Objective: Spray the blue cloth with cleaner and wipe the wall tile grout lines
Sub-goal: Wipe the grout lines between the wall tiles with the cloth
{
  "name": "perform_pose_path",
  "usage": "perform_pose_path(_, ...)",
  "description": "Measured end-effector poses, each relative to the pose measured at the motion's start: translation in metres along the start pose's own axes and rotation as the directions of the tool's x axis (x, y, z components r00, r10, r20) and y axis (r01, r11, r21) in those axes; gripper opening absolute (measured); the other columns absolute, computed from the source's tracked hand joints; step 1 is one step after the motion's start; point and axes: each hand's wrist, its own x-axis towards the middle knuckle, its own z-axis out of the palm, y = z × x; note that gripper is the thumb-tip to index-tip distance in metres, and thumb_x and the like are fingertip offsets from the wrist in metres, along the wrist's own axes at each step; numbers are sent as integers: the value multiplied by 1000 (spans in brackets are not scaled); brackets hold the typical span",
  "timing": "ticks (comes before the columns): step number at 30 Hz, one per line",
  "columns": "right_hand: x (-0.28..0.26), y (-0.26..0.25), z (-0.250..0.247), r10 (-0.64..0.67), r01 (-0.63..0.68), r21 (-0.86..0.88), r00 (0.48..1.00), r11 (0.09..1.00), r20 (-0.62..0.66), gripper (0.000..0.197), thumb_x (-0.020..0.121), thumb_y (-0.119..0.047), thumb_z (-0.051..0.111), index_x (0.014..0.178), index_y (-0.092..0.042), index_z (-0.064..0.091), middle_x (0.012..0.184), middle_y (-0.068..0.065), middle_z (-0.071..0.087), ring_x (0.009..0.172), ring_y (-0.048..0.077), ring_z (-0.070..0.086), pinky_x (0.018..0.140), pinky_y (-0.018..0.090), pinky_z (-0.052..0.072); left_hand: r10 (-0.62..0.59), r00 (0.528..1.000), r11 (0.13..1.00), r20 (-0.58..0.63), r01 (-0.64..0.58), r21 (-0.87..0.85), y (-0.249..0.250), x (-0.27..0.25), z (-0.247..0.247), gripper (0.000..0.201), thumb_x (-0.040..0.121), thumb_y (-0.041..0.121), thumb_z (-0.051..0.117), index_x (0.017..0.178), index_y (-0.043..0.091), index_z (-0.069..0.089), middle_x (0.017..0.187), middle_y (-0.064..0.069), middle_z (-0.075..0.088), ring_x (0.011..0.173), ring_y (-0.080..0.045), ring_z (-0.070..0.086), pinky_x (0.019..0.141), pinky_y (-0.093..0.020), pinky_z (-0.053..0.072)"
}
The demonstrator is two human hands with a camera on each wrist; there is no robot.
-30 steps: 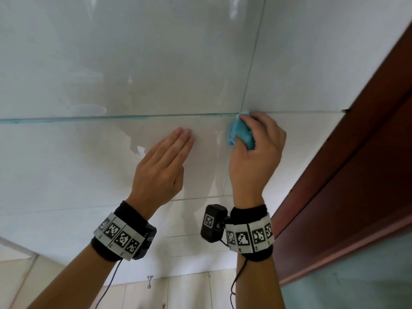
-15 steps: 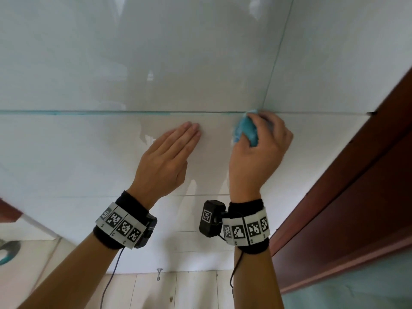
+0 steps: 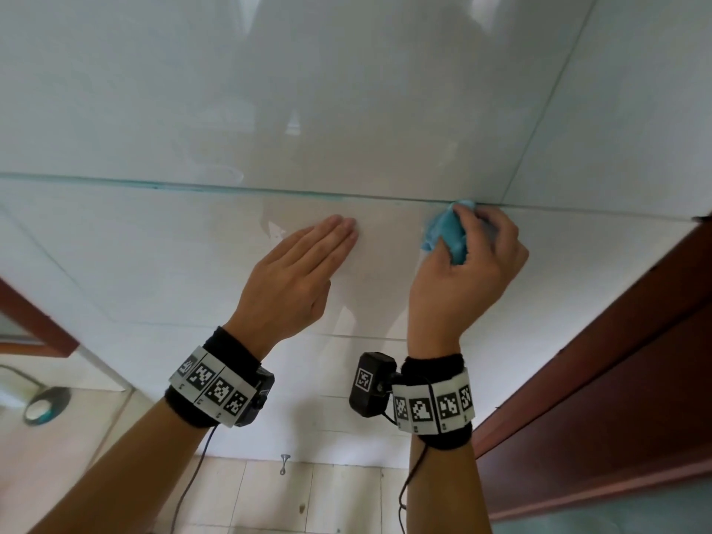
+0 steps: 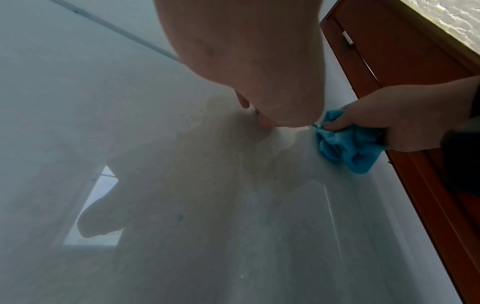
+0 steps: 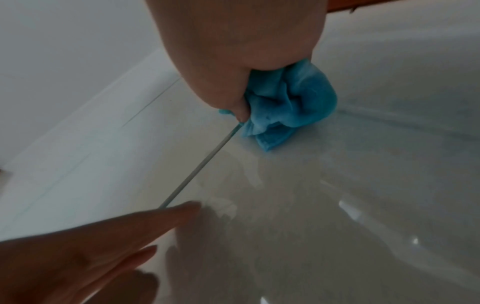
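Note:
My right hand grips the bunched blue cloth and presses its top against the horizontal grout line of the glossy white wall tiles, just left of where a vertical grout line meets it. In the right wrist view the blue cloth sits at the end of the grout line under my fingers. The left wrist view shows the cloth in my right hand. My left hand lies flat on the tile below the line, fingers straight and together, left of the cloth.
A dark red-brown door frame runs along the wall close to the right of my right hand. Beige floor tiles lie below. A round teal-rimmed object sits at the lower left. More wall tile stretches to the left.
My right hand has kept the cloth on the horizontal grout line near the vertical joint, shifting slightly. The left hand stays flat on the tile. The head view has swung, showing more of the left side.

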Motion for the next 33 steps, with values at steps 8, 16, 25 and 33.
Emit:
perform_pose_path(8, 3, 2, -4, -34, 34, -3, 998, 999, 45, 46, 74, 2, 59, 113, -13, 79, 123, 3, 66, 114, 29, 52, 93, 9, 39, 20, 999, 999, -38, -22, -31, -11, -6, 3, 59, 92, -8, 42, 150, 2, 51, 158, -11, 48, 149, -25, 44, 117, -44, 43)
perform_pose_path(16, -10, -10, 22, 6, -10, -28, 992, 1000, -128, 46, 70, 8, 66, 110, -10, 78, 123, 4, 68, 107, 28, 53, 90, 13, 38, 50, 998, 998, -44, -51, -25, -34, -18, -5, 56, 94, -6, 40, 149, 1, 52, 157, -12, 48, 148, -26, 45, 114, -47, 46)
perform_pose_path(25, -44, -46, 41, -80, 81, 0, 995, 997, 56, 45, 73, -9, 56, 113, -10, 78, 127, 6, 67, 114, 28, 52, 93, 17, 41, 99, 992, 992, -73, -104, -73, -45, -20, 3, 57, 93, -7, 43, 148, 0, 52, 157, -12, 49, 148, -27, 45, 115, -46, 45)
perform_pose_path(33, -14, -7, 12, 81, -88, -35, 983, 996, -165, 40, 76, 3, 65, 113, -7, 78, 122, 6, 70, 109, 33, 57, 91, 11, 42, 187, 982, 979, 10, -186, -78, -70, -26, -13, 57, 94, -5, 43, 151, 0, 49, 159, -12, 45, 150, -26, 42, 120, -43, 40)
